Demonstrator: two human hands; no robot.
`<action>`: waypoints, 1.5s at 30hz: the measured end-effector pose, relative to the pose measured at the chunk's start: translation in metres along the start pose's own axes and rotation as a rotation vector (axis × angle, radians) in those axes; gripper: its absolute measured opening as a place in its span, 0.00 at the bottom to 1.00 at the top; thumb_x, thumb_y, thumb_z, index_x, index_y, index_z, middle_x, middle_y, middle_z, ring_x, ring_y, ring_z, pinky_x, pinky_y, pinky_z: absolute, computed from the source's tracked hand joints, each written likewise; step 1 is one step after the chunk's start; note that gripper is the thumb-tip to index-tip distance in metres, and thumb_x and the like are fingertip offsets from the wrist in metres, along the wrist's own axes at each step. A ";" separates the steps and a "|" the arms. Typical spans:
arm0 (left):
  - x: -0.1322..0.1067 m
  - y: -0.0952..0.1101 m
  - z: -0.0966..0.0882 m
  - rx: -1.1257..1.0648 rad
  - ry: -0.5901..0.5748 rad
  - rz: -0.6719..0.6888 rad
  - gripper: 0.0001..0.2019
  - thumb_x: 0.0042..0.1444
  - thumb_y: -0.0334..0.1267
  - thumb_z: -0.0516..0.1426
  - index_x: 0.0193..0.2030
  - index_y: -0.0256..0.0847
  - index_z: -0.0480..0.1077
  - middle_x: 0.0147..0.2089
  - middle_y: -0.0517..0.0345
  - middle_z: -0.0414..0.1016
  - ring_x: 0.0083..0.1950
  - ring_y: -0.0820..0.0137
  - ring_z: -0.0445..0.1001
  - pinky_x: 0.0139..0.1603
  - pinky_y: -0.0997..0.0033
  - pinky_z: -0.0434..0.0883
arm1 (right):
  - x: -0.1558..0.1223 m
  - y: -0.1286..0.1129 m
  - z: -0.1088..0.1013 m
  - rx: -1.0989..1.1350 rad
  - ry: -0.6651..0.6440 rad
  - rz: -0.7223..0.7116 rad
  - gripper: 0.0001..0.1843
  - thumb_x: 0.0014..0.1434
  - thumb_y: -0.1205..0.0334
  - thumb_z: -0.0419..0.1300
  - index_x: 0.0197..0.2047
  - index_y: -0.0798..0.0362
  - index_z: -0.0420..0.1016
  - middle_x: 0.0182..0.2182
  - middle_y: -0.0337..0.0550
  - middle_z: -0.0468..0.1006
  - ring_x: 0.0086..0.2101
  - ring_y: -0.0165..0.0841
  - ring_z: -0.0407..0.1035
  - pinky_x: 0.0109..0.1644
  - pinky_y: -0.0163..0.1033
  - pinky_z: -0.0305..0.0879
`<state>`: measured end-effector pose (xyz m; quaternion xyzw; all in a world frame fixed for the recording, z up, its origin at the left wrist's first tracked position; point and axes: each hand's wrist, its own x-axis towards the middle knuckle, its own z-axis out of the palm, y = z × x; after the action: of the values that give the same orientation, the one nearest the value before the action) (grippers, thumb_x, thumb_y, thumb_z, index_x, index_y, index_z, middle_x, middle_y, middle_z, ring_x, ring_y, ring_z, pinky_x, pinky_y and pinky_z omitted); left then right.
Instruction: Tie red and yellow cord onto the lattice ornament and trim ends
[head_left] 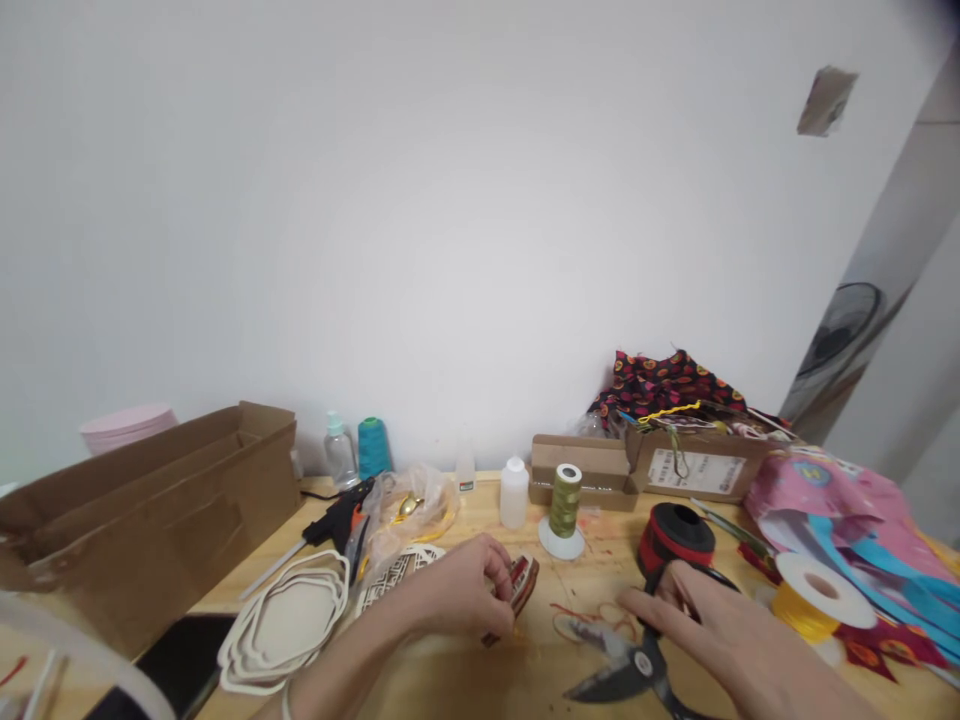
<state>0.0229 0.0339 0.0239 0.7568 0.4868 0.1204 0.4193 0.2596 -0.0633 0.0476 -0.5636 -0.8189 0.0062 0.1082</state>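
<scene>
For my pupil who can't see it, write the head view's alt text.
A person's right hand holds open scissors at a wooden table, while the left hand is at a small reddish piece. Behind them stand a white bottle and green thread spool.

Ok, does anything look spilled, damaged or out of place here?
Loose orange-red thread lies in a tangle near the open black-handled metal scissors. At upper right, a rough greyish patch interrupts the white wall; whether that's damage, I can't tell.

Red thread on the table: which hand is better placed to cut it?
Probably the right hand: it holds the open scissors beside the thread. The left hand is at the red-and-brown piece.
</scene>
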 end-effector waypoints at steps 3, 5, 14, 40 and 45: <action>0.004 0.001 0.006 0.022 -0.001 -0.003 0.04 0.28 0.31 0.58 0.17 0.39 0.67 0.43 0.61 0.69 0.34 0.69 0.69 0.29 0.75 0.64 | 0.010 -0.008 -0.015 -0.059 -0.014 0.033 0.34 0.28 0.69 0.65 0.45 0.51 0.71 0.38 0.50 0.69 0.38 0.47 0.64 0.40 0.48 0.64; 0.005 0.001 0.010 0.041 0.003 -0.014 0.04 0.29 0.33 0.59 0.18 0.39 0.67 0.41 0.61 0.69 0.31 0.70 0.68 0.24 0.76 0.62 | 0.015 -0.009 -0.016 -0.028 -0.058 0.037 0.34 0.28 0.62 0.68 0.44 0.52 0.71 0.39 0.51 0.68 0.39 0.47 0.64 0.42 0.49 0.63; 0.006 0.006 0.016 0.104 0.019 -0.022 0.06 0.29 0.35 0.59 0.17 0.39 0.66 0.39 0.62 0.68 0.27 0.75 0.65 0.21 0.77 0.59 | 0.021 -0.001 -0.001 -0.014 -0.050 -0.010 0.40 0.25 0.51 0.71 0.45 0.49 0.70 0.35 0.45 0.67 0.35 0.42 0.63 0.38 0.48 0.63; 0.001 0.003 0.036 0.202 0.003 0.144 0.05 0.33 0.33 0.58 0.22 0.39 0.70 0.49 0.54 0.58 0.38 0.67 0.67 0.34 0.72 0.67 | 0.023 0.000 -0.007 -0.052 -0.209 -0.131 0.26 0.35 0.50 0.66 0.39 0.50 0.70 0.36 0.47 0.68 0.36 0.43 0.63 0.37 0.47 0.61; -0.003 0.004 0.032 0.220 -0.051 0.164 0.10 0.34 0.34 0.58 0.29 0.41 0.72 0.51 0.53 0.57 0.39 0.66 0.67 0.38 0.70 0.67 | 0.024 0.012 -0.003 0.063 -0.258 -0.112 0.26 0.36 0.51 0.63 0.42 0.49 0.71 0.34 0.44 0.69 0.34 0.39 0.66 0.37 0.41 0.61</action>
<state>0.0428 0.0145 0.0075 0.8382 0.4228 0.0809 0.3348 0.2632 -0.0376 0.0532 -0.5081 -0.8555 0.0981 0.0200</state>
